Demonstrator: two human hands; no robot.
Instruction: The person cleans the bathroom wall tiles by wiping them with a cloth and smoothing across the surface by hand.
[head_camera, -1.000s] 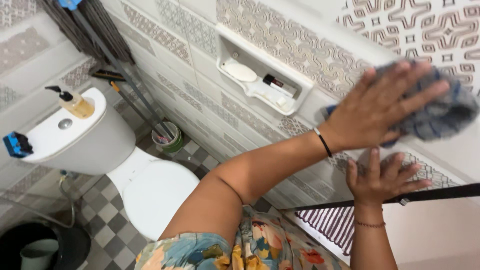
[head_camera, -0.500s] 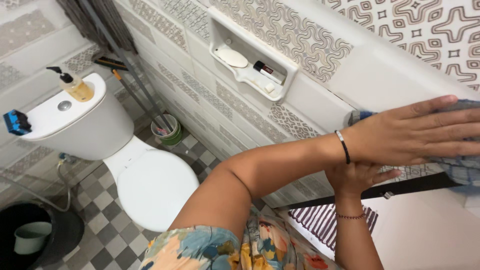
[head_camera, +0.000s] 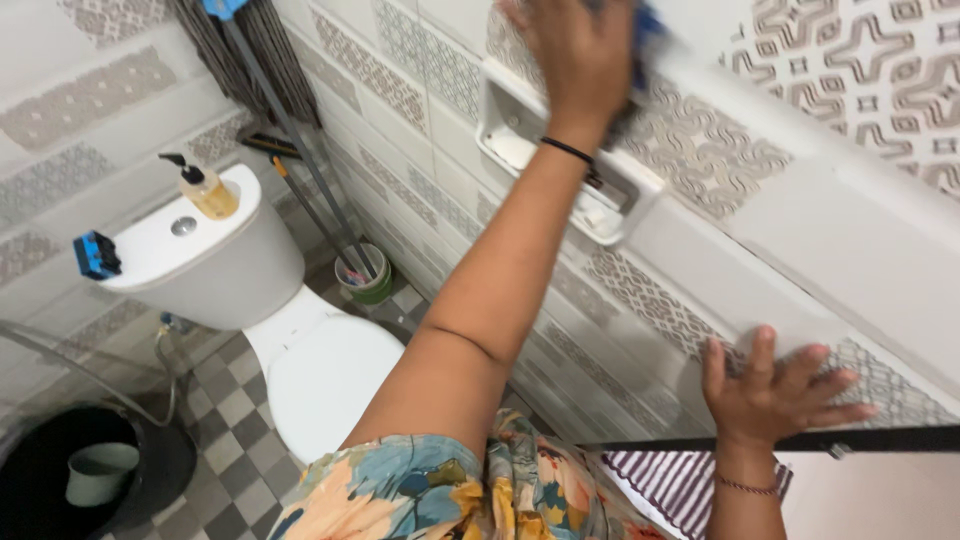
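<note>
My left hand (head_camera: 575, 60) is stretched up and across to the tiled wall (head_camera: 800, 220), pressing a blue-grey cloth (head_camera: 645, 30) against it just above a white recessed wall shelf (head_camera: 497, 110). Most of the cloth is hidden behind the hand and cut off by the top edge. The left wrist wears a black band. Lower right, my right hand (head_camera: 770, 385) lies flat on the wall with its fingers spread, holding nothing, just above a black horizontal bar (head_camera: 880, 438).
A white toilet (head_camera: 330, 370) stands at lower left, with a pump bottle (head_camera: 208, 188) and a blue object (head_camera: 96, 255) on its tank. A mop (head_camera: 250, 40) leans in the corner above a small green pot (head_camera: 365, 278). A black bin (head_camera: 40, 470) sits bottom left. A striped cloth (head_camera: 680, 480) hangs below the bar.
My left hand has swept the cloth from the far right of the wall up and left to above the recessed shelf. The right hand stays flat on the wall.
</note>
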